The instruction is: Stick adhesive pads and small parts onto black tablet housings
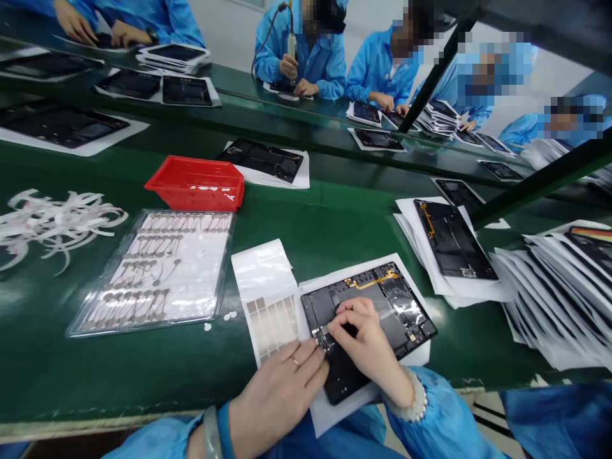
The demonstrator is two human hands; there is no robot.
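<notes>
A black tablet housing (373, 306) with its inside exposed and an orange flex cable (375, 279) lies tilted on white paper in front of me. My left hand (280, 389) lies flat, fingers stretched out, its tips at the small circuit board (321, 338) on the housing's left edge. My right hand (363, 338) is over the housing, thumb and index finger pinched beside that board. What they hold, if anything, is hidden. Left of the housing lies a sticker sheet (270, 306) with rows of grey-beige rectangles, partly under my left hand.
A clear tray (196, 274) holds rows of small wired parts. Behind it stands a red bin (196, 182); peeled white strips (57, 223) lie at left. At right are another housing (454, 239) and a paper-interleaved stack (549, 299). Co-workers in blue sit across the green bench (335, 217).
</notes>
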